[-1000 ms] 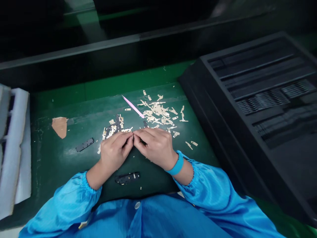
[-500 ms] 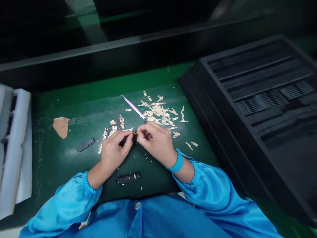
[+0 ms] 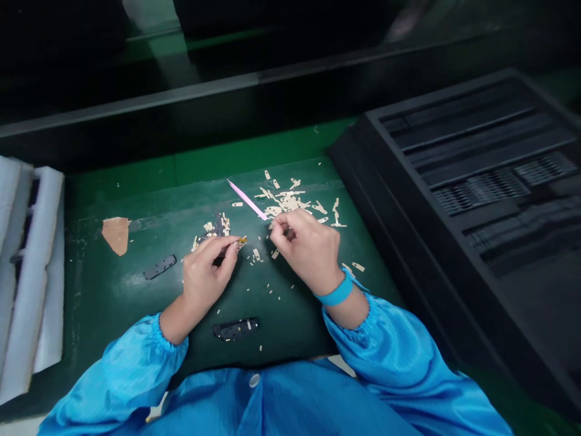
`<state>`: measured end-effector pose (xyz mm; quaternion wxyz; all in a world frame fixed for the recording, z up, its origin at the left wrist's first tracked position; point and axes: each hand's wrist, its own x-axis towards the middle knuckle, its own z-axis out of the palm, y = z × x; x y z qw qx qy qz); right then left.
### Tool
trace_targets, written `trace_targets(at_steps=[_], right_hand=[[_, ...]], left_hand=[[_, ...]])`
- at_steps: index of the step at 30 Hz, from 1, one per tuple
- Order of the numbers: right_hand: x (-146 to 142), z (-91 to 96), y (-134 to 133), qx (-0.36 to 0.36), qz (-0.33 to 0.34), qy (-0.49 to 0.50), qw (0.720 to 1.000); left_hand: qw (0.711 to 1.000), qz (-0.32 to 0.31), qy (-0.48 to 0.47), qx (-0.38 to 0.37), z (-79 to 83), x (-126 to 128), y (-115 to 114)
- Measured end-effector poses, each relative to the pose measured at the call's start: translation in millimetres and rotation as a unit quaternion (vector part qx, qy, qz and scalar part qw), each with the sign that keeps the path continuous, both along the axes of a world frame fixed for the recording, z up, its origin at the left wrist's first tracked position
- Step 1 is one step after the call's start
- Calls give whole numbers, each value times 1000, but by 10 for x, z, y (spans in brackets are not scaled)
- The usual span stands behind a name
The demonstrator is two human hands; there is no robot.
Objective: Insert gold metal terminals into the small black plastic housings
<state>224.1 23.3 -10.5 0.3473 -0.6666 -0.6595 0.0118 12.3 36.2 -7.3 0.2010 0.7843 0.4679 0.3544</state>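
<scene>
My left hand [image 3: 205, 269] pinches a small yellow-gold flat piece [image 3: 242, 240] between thumb and forefinger; its exact kind is too small to tell. To the right, apart from it, my right hand [image 3: 311, 248] has thumb and forefinger pressed together. Anything in that pinch is too small to make out. Just beyond the right fingertips lie a pile of thin cream-coloured tabs [image 3: 287, 200] and pink tweezers [image 3: 247, 198]. Behind the left hand is a mixed heap of dark and cream strips [image 3: 220, 225], partly hidden by the hand.
One black elongated part [image 3: 236, 329] lies near the table's front edge, another black part [image 3: 160, 266] at the left. A brown scrap [image 3: 115, 235] rests farther left, beside stacked white foam pieces [image 3: 48, 266]. A large black slotted tray [image 3: 376, 163] takes up the right side.
My right hand has moved right and away from the left hand, towards the cream tabs. The left hand stays nearly in place, the yellow-gold piece now plainly visible at its fingertips.
</scene>
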Motion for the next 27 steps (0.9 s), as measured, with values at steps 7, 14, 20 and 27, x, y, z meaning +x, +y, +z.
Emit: trace_targets(at_steps=[7,14,20,27], right_hand=[[67,75,-2,-71,59,64,994],[-253,125,-135,-328,166,560,742],[-249,112,-106,-336,149,610,702],[-254,87,-174,-318,132,512,787]], left_hand=[[972,-64,60,218,-18,-150,77],[936,-165,92,298,68,-197,60],[914,-204,121,330,145,-152,46],[924,-169,200,280,210,-72,-149]])
